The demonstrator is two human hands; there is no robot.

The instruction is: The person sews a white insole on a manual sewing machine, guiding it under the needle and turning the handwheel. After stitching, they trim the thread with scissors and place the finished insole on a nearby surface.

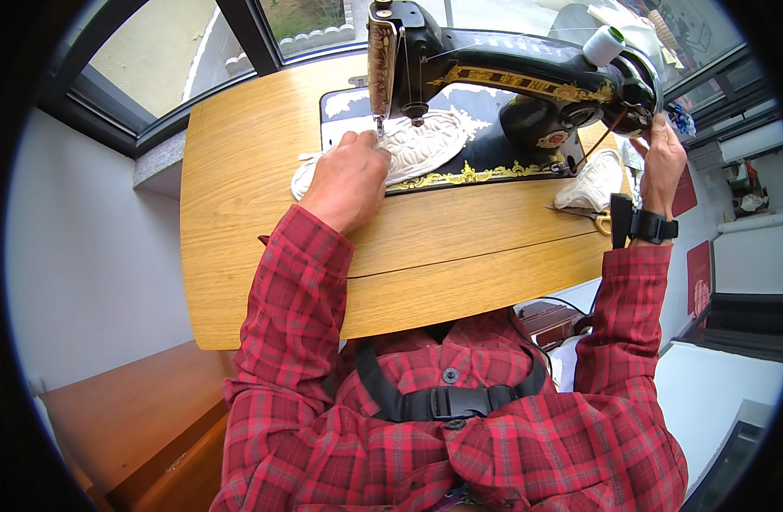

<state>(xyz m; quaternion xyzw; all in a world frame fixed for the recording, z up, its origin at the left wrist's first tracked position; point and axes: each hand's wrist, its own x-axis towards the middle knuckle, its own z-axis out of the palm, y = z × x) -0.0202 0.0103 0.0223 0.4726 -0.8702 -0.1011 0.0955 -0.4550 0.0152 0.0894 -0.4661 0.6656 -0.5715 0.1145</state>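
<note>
A black sewing machine with gold decoration stands on a wooden sewing table. A white quilted insole lies on its bed, with one part beneath the presser foot. My left hand rests on the insole's left part, fingers bunched beside the presser foot; its fingertips are partly hidden. At the machine's right end, my right hand grips the lower rim of the handwheel. White thread runs from a spool on top of the arm towards the needle end.
Near my right wrist lie another white quilted piece and scissors with yellow handles. A window frame borders the table's far side. A brown wooden panel stands at lower left. Under the table's right edge a dark cord hangs.
</note>
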